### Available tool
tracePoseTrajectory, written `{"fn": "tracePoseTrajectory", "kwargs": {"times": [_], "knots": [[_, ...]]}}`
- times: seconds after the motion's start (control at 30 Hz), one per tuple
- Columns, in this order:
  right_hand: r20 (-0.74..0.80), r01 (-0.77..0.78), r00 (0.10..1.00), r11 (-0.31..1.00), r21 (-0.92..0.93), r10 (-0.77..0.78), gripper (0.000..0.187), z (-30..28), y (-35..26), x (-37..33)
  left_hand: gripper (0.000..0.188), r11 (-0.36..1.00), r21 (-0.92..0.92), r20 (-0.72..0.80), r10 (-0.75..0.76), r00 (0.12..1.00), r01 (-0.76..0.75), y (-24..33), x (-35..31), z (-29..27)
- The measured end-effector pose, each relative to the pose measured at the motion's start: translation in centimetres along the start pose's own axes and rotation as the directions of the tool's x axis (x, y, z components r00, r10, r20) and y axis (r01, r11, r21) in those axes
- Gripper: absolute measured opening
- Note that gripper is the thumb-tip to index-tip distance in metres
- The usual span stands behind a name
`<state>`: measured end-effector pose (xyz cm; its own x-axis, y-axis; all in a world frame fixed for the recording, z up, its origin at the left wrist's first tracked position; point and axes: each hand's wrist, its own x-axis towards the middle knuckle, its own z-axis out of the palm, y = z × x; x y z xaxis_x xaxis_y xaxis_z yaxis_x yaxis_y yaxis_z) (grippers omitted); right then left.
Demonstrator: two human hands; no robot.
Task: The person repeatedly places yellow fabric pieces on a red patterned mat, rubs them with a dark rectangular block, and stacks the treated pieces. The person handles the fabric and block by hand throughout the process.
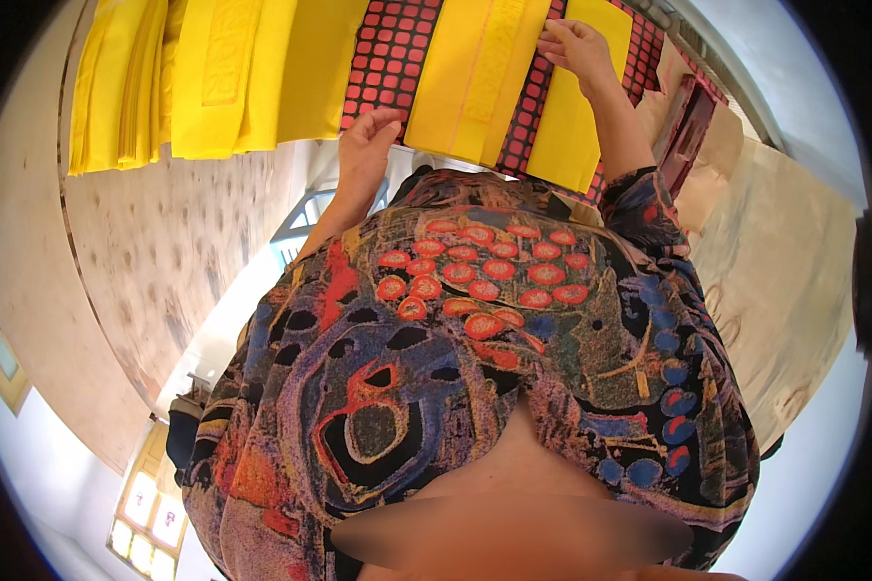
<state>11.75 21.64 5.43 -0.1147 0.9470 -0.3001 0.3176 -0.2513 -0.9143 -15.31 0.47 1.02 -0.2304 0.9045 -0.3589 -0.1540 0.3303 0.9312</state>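
Note:
A yellow fabric-like panel (465, 77) with an embossed band lies on a red-and-black checkered cloth (383, 63). My left hand (363, 150) is beside the panel's near left edge, its fingers curled together over the cloth; whether they grip anything is hidden. Further away, my right hand (581, 56) has its fingers drawn together at the panel's right edge. What sits between those fingertips is too small to tell. Under my right wrist lies a second, plain yellow piece (567, 126), with a strip of checkered cloth between the two.
Folded yellow pieces (218, 77) and a thicker yellow stack (116, 87) lie to the left on a wooden board (194, 213). Brown paper (712, 165) is at the right, by another wooden surface (785, 261). A blue-grey stool (310, 213) shows below the table edge.

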Motion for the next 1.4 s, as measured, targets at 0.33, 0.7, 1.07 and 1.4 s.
{"fn": "tracePoseTrajectory", "kwargs": {"times": [0.33,0.7,1.07,1.4], "knots": [[0.029,0.056,0.998,0.992,0.114,-0.060,0.034,-1.3,0.7,-3.1,0.029,0.977,0.143,-0.106,0.176,0.979,-0.160,0.8,0.7,0.6],[-0.646,0.035,0.733,0.960,-0.278,-0.213,0.031,-20.0,6.1,-10.7,0.025,0.500,0.447,0.488,0.558,0.671,-0.742,5.3,-0.9,7.7],[-0.581,-0.328,0.729,0.559,-0.761,-0.362,0.055,-17.2,6.4,-9.5,0.045,0.197,0.406,0.826,0.339,0.450,-0.893,1.6,2.3,12.0],[-0.490,-0.291,0.774,0.462,-0.838,-0.402,0.043,-16.5,6.9,-7.7,0.054,0.051,0.486,0.848,0.215,0.484,-0.873,0.0,2.2,11.6]]}}
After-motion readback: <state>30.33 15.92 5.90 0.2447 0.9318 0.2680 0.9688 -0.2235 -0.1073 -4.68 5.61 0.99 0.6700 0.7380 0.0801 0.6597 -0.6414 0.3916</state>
